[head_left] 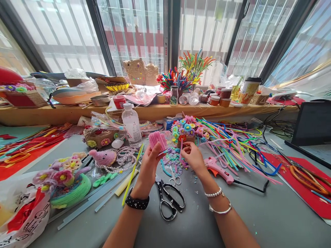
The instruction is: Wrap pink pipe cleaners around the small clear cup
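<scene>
My left hand [150,160] is closed around a pink piece made of pipe cleaner rows [157,140], thumb on its front. A short pink pipe cleaner [181,146] stands nearly upright in the pinched fingers of my right hand [192,156]. Just behind that hand sits a basket of pipe cleaner flowers [184,129]. Between and below my hands lie colourful fuzzy clippings [174,158], small white-handled scissors [175,177] and larger black-handled scissors [170,201]. To the right of my right hand rests a pink glue gun [218,169].
Loose pipe cleaners [227,148] spread at right, beside a laptop [311,131] and orange-handled scissors [307,179]. At left are a water bottle [131,125], clear glue sticks [85,206], a pink crafted figure [103,157], bead strands [124,158] and a green crafted piece [72,191].
</scene>
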A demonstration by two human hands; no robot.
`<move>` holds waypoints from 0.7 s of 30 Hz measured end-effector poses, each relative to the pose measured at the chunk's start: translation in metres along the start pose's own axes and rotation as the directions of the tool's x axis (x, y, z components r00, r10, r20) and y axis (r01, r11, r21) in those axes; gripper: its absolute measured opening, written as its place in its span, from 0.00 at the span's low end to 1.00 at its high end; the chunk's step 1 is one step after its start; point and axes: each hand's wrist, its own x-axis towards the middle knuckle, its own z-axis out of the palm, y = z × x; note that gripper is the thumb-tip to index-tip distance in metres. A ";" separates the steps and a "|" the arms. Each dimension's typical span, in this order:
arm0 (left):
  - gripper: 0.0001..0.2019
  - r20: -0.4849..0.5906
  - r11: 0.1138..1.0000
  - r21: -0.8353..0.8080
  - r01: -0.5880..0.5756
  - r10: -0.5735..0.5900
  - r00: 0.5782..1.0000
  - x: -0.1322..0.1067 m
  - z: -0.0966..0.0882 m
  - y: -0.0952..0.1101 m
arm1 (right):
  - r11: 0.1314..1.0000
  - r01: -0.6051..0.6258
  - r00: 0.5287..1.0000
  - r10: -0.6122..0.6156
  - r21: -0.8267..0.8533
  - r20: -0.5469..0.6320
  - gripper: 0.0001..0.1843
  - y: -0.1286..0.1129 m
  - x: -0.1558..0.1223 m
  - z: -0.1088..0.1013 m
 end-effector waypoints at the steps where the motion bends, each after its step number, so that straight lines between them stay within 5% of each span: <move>1: 0.23 0.001 1.000 -0.006 -0.006 0.006 1.000 0.000 0.000 0.000 | 0.999 0.017 1.000 -0.017 0.051 0.003 0.15 0.001 -0.001 -0.001; 8: 0.19 0.036 0.997 -0.075 0.008 -0.006 0.999 -0.001 0.003 0.001 | 0.944 0.100 0.991 -0.123 0.316 0.054 0.17 0.004 -0.018 -0.021; 21: 0.24 0.132 0.990 0.008 0.141 -0.140 0.981 -0.005 0.007 -0.006 | 0.869 0.284 0.958 -0.275 0.406 -0.081 0.06 -0.023 -0.043 -0.049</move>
